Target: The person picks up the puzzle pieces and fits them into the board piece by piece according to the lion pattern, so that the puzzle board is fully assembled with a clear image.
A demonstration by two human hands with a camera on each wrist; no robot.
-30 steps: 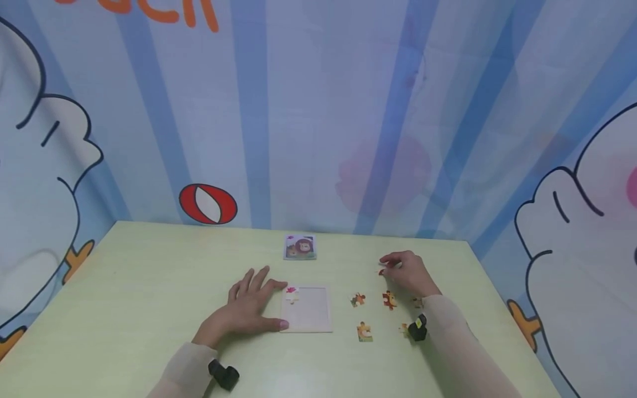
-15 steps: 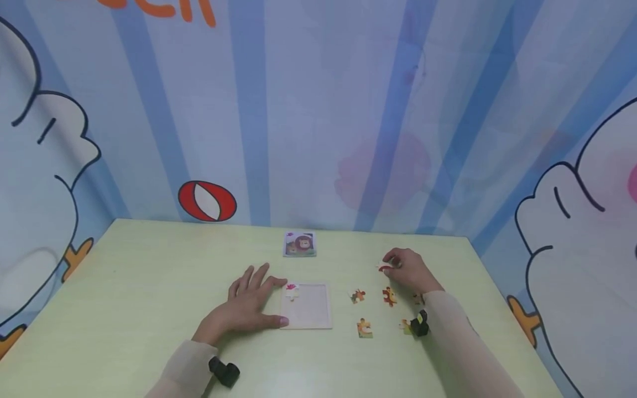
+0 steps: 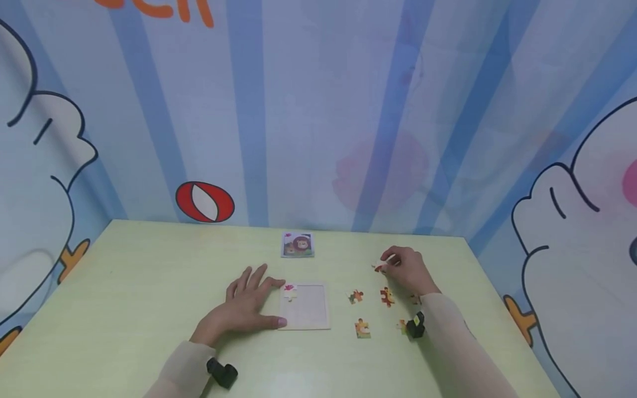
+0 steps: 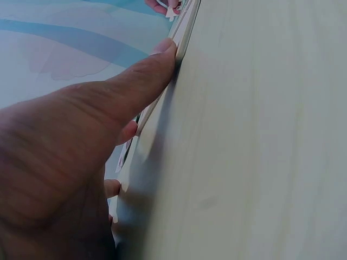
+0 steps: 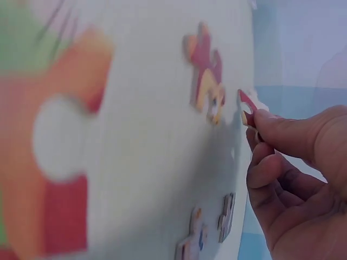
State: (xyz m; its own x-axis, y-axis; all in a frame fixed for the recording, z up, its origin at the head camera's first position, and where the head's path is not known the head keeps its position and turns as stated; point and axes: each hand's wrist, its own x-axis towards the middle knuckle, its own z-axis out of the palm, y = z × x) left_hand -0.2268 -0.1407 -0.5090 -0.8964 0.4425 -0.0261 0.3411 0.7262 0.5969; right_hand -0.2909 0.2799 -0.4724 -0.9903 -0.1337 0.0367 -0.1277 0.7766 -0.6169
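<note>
My left hand (image 3: 244, 310) lies with spread fingers at the left side of a pale square puzzle tray (image 3: 318, 329). Its thumb and index finger touch the tray's edge; the left wrist view shows the thumb (image 4: 138, 81) resting on the rim. One jigsaw piece (image 3: 289, 292) with a pink mark sits in the tray's upper left corner. Off to the right, my right hand (image 3: 409, 272) pinches a white and red jigsaw piece (image 5: 249, 105) between thumb and fingers, just at or above the table. Part of that piece is hidden by the fingertips.
Several loose pieces lie right of the tray, among them an orange one (image 3: 355, 297), a brown one (image 3: 387, 297) and a yellow one (image 3: 363, 329). Some are partly covered by the right wrist. A lion picture card (image 3: 297, 245) lies behind the tray, before a striped curtain (image 3: 308, 110).
The piece in my right hand has turned and shows more of its white and red face. That hand has shifted only slightly. My left hand keeps its place at the tray.
</note>
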